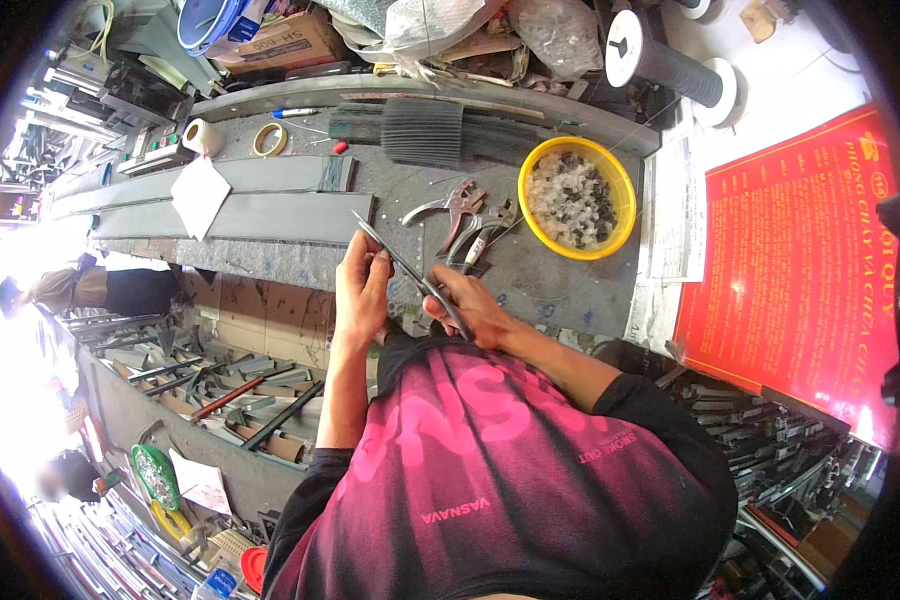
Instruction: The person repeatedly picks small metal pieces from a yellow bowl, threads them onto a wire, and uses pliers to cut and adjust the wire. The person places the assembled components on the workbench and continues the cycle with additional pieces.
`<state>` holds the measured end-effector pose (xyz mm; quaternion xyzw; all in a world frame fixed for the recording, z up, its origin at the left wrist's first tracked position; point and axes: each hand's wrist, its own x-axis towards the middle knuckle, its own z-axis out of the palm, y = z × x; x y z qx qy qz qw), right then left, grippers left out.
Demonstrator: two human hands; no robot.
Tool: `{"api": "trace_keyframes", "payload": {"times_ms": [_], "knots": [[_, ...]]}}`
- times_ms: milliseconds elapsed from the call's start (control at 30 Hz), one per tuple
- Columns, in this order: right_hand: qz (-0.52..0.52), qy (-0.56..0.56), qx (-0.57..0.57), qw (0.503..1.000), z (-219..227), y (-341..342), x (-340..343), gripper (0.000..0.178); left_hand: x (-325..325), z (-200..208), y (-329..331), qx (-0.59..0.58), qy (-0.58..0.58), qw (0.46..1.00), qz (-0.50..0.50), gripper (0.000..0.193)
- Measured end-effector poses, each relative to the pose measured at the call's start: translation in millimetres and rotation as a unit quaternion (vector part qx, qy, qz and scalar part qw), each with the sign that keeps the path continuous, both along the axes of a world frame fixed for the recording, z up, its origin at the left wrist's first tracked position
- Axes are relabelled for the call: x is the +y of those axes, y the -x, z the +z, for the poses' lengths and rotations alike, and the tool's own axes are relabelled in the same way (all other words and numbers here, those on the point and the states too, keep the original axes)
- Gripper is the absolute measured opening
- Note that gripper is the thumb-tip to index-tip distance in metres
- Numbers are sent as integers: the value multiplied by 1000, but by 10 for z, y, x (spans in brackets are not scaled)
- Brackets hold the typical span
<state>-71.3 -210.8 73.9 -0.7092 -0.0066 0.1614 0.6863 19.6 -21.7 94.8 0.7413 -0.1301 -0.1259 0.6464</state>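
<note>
A long, thin dark grey strip (402, 264) with a narrow pointed far end slants across in front of my chest. My left hand (362, 285) pinches it near the far end, thumb on top. Closer to my body, my right hand (470, 308) is closed around its lower part. Just beyond my hands on the grey bench lie locking pliers (458, 203) and several other hand tools (473, 243). To their right stands a yellow basin (629, 205) of small clear and black pieces. Long grey profiles (260, 217) lie at the left, with a white sheet (201, 197) on them.
Dark pleated mesh (422, 131) lies at the bench's back, near a tape roll (269, 140) and a blue marker (292, 113). A wire spool (670, 75) stands back right, above a red printed sheet (790, 270). Offcuts fill a bin (120, 375) at left; another person (80, 288) is beyond.
</note>
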Motion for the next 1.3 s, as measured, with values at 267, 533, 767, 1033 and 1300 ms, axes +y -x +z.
{"api": "trace_keyframes", "payload": {"times_ms": [267, 533, 767, 1033, 1300], "knots": [[7, 25, -36, 999, -135, 19, 64, 85, 37, 83, -24, -2, -17, 999, -31, 9], [9, -27, -8, 1000, -6, 7, 2, 86, 83, -8, -7, 44, 63, 997, -23, 6], [4, -31, -36, 999, -46, 4, 60, 87, 113, -1, 4, 15, 53, 998, -36, 6], [-18, -86, -6, 996, 25, -6, 62, 82, 75, -37, 79, 40, 65, 997, -27, 11], [-174, 134, -3, 976, -82, -589, -183, 55, 256, -168, -73, 163, 205, 963, 65, 21]]}}
